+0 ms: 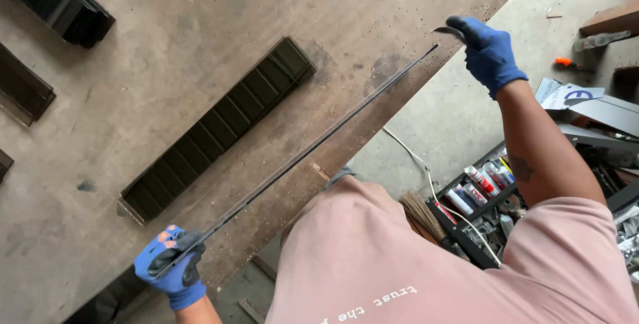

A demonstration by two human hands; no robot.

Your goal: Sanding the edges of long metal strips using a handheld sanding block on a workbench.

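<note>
Head view: left hand in blue glove (170,267) fists around the near end of one long thin dark metal strip (299,158), which runs diagonally over the brown steel table (166,44). Right hand in blue glove (487,51), fingers curled, pinches a small grey blade-like tool (447,31) just beside the strip's far end. One dark green ribbed panel (219,128) lies beside the strip. Several white-and-red tubes (476,184) sit in a black floor rack (466,227); one white-blue paper label (566,94) lies right.

You are working in soft, even daylight; the brown surface (200,24) is showing only faint shadows and no glare. Beyond its far edge, the cluttered floor is blurring slightly.
</note>
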